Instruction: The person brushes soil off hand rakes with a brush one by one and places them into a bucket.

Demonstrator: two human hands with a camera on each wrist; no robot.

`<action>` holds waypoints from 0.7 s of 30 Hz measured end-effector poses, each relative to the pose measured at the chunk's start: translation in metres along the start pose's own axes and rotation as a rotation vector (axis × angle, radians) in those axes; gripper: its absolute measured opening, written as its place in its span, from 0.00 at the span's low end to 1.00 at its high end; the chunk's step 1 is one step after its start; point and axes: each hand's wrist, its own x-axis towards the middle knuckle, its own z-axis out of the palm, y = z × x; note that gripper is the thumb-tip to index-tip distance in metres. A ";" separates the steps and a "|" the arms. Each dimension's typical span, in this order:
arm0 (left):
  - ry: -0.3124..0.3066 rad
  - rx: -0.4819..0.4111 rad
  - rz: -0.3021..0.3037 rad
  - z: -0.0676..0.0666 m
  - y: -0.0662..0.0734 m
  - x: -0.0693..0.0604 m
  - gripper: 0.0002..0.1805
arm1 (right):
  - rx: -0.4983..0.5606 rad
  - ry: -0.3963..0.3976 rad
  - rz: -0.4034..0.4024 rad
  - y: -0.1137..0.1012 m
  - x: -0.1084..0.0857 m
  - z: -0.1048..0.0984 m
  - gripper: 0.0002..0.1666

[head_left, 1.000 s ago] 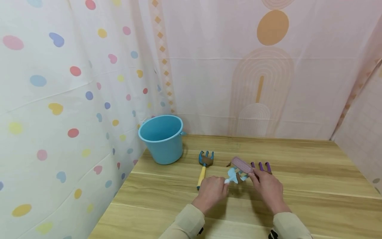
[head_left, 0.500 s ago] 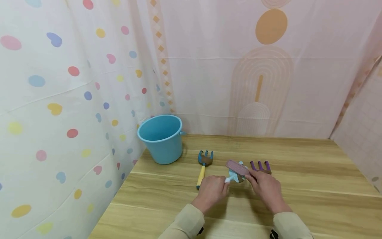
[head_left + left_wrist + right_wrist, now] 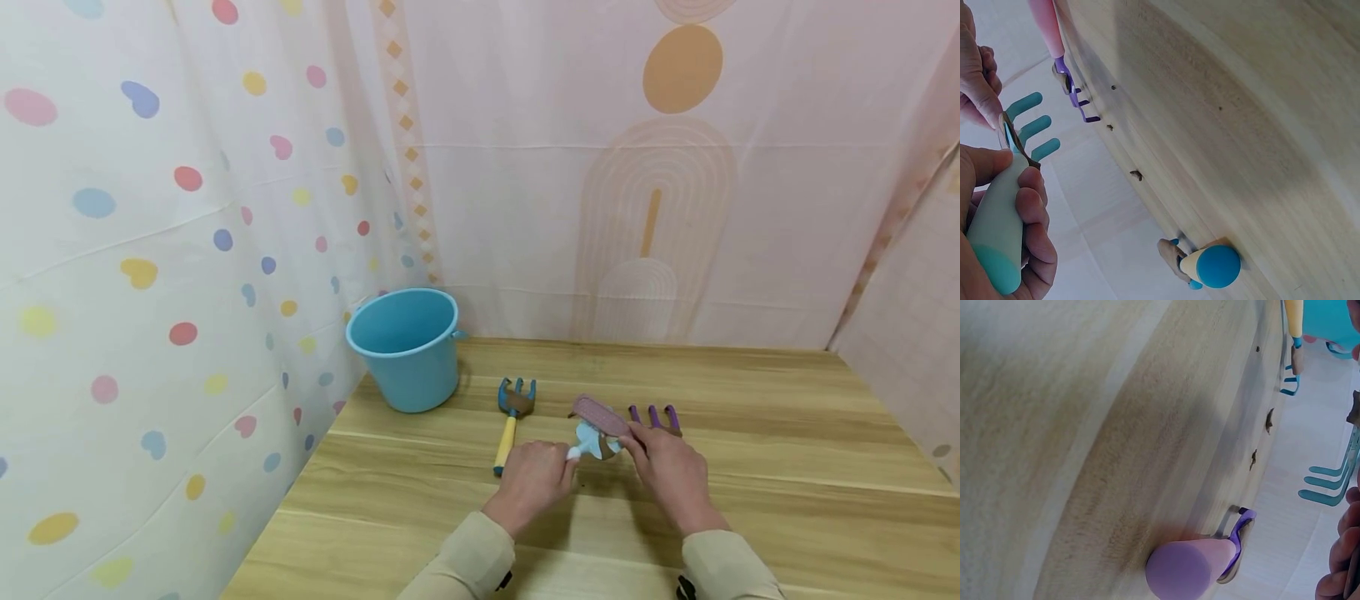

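In the head view my left hand (image 3: 531, 483) grips the pale handle of a light blue rake (image 3: 589, 440); the left wrist view shows the fingers curled round that handle (image 3: 1000, 219), with brown matter at the head beside the tines (image 3: 1036, 126). My right hand (image 3: 672, 479) pinches one end of a flat mauve textured piece (image 3: 600, 415), which lies across the rake head and hides part of it. At the right edge of the right wrist view, the right fingers (image 3: 1346, 550) are curled near the rake's tines (image 3: 1325, 487).
A yellow-handled blue rake (image 3: 507, 437) lies left of the hands, and a purple rake (image 3: 655, 417) with a pink handle (image 3: 1047, 28) lies behind the right hand. A blue bucket (image 3: 417, 379) stands at the back left. Small brown bits (image 3: 1137, 175) lie on the wooden table (image 3: 787, 433).
My right hand has shifted slightly left with the mauve piece, which slid down-left over the rake head, then slightly back up. My left hand has hardly moved; the rake head has turned a little.
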 end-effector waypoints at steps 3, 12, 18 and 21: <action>0.001 0.001 -0.002 -0.001 0.000 0.000 0.23 | -0.006 0.015 -0.006 0.000 0.001 0.000 0.16; 0.003 -0.009 -0.006 -0.004 0.000 0.000 0.23 | -0.014 0.072 -0.013 0.000 0.003 0.002 0.14; 0.005 -0.007 -0.008 -0.005 0.001 0.000 0.23 | -0.017 0.074 -0.004 0.000 0.003 0.002 0.14; 0.006 -0.005 -0.010 -0.005 0.001 0.000 0.23 | -0.012 0.084 -0.003 0.000 0.003 0.002 0.11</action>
